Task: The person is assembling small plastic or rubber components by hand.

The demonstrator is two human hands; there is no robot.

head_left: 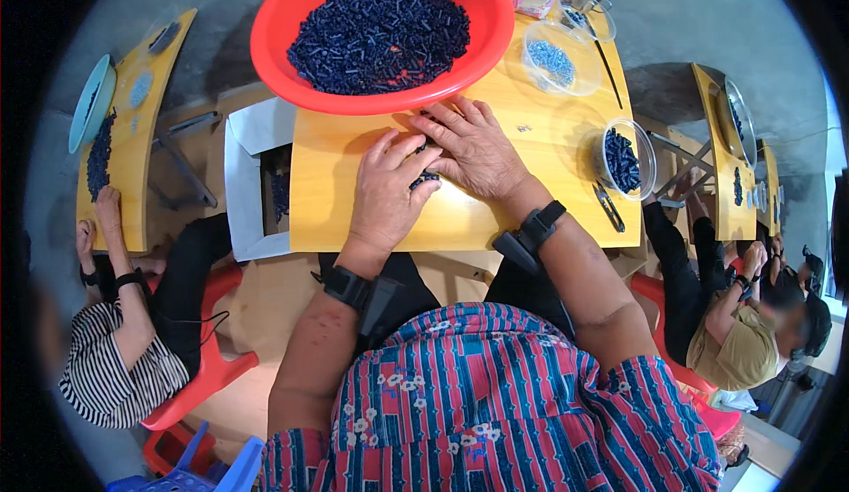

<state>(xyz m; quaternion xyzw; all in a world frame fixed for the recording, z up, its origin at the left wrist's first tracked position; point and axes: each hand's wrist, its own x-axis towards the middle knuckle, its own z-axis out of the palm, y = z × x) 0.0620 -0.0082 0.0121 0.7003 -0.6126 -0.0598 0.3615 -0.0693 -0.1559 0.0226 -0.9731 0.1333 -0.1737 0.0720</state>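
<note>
A large red basin (495,50), heaped with small black tube-like pieces (380,37), stands at the far side of the yellow table. Just on the near side of it my two hands rest close together on the tabletop. My left hand (389,191) curves over a few black pieces (424,179), its fingers apart. Stretched out, the fingers of my right hand (478,149) point toward the basin's rim, and its palm is low over the table. More dark pieces show in the gap between my hands; how many lie beneath is hidden.
On the right stand a clear tub (623,160) of black pieces, black-handled snips (608,207) and a clear dish (553,63) of small bluish-silver parts. An open white box (256,178) adjoins the yellow table's (354,227) left side. People sit at tables on both sides.
</note>
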